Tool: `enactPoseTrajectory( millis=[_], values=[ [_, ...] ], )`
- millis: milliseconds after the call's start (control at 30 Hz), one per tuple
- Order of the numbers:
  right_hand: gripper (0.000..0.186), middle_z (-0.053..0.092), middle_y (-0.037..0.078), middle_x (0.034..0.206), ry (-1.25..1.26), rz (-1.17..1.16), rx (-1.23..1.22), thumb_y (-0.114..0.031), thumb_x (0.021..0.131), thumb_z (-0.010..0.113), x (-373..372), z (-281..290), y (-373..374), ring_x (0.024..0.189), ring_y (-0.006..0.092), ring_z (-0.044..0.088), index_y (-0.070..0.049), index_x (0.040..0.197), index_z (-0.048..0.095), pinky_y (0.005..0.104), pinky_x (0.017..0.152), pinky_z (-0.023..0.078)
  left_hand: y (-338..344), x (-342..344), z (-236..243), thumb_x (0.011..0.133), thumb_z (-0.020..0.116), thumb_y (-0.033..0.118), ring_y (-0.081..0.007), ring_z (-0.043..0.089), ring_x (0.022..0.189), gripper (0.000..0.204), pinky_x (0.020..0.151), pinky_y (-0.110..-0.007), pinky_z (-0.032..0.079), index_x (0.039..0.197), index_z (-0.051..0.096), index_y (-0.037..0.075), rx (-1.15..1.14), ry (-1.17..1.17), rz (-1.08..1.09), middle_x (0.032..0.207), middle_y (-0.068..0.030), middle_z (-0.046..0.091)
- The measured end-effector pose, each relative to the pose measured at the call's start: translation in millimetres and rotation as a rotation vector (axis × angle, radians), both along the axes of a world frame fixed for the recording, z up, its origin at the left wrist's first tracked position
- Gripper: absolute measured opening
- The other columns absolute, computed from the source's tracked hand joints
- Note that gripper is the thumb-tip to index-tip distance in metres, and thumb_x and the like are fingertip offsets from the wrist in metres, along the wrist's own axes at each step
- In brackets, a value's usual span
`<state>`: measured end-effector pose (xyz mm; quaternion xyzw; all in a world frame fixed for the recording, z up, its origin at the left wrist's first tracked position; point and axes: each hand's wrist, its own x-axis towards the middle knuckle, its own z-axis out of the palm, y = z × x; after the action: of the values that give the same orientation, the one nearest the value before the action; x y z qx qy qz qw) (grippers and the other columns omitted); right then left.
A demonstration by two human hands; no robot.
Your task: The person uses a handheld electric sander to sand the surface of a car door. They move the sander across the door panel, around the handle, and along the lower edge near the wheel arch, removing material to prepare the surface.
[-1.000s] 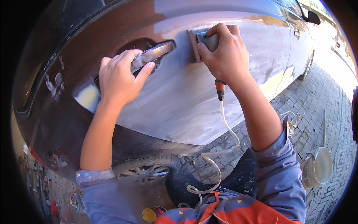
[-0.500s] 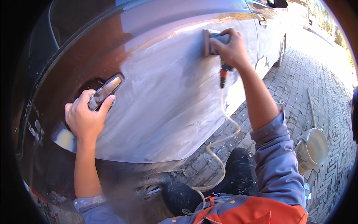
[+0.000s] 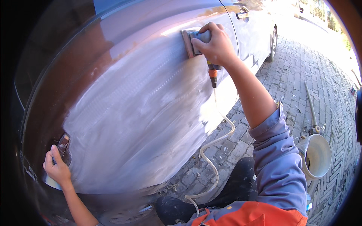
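Note:
My right hand (image 3: pixel 217 44) grips a small air sander (image 3: pixel 200 37) from above. Its flat pad (image 3: pixel 187 44) rests against the upper part of a car door panel (image 3: pixel 135 124), which is coated pale grey and sanded in streaks. From the sander's orange and black fitting (image 3: pixel 212 73) hangs a thin clear hose (image 3: pixel 208 148), curling down past my legs. At the lower left, my left hand (image 3: pixel 58 165) is closed around the car door handle (image 3: pixel 64 144), its fingers partly hidden. Brown paint shows around the coated area.
A dusty bucket (image 3: pixel 316 156) stands on the brick paving (image 3: pixel 292 69) to my right, with a long thin pole (image 3: pixel 310 103) behind it. Beyond the door seam are another door's handle (image 3: pixel 242 15) and a wheel (image 3: pixel 273 44). My dark-trousered knees are below the panel.
The door and its handle now sit lower and further left in view, with my left hand still at the handle. My right hand and the sander also appear further left.

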<state>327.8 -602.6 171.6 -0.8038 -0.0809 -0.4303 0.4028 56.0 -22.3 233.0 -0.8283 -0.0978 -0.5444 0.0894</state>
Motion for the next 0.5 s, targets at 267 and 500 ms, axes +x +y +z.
enactPoseTrajectory(
  millis=[267, 500],
  values=[
    [0.057, 0.060, 0.023, 0.128, 0.054, 0.027, 0.155, -0.045, 0.084, 0.081, 134, -29, -176, 0.118, 0.0376, 0.065, -0.007, 0.124, 0.068, 0.0441, 0.101, 0.056, 60, -10, -3, 0.113, 0.050, 0.033, -0.0414, 0.068, 0.120, 0.049, 0.106, -0.045, 0.048, 0.130, 0.072, -0.007, -0.100, -0.033, 0.134, 0.131, -0.0258, 0.073],
    [0.049, 0.059, 0.023, 0.125, 0.054, -0.032, 0.188, -0.037, 0.084, 0.082, 130, -64, -190, 0.113, 0.0413, 0.067, -0.006, 0.118, 0.066, 0.0468, 0.096, 0.058, 28, -11, 0, 0.114, 0.045, 0.037, -0.0498, 0.068, 0.113, 0.059, 0.101, -0.048, 0.050, 0.128, 0.068, -0.015, -0.091, 0.077, 0.299, 0.122, -0.0360, 0.071]
  ],
)
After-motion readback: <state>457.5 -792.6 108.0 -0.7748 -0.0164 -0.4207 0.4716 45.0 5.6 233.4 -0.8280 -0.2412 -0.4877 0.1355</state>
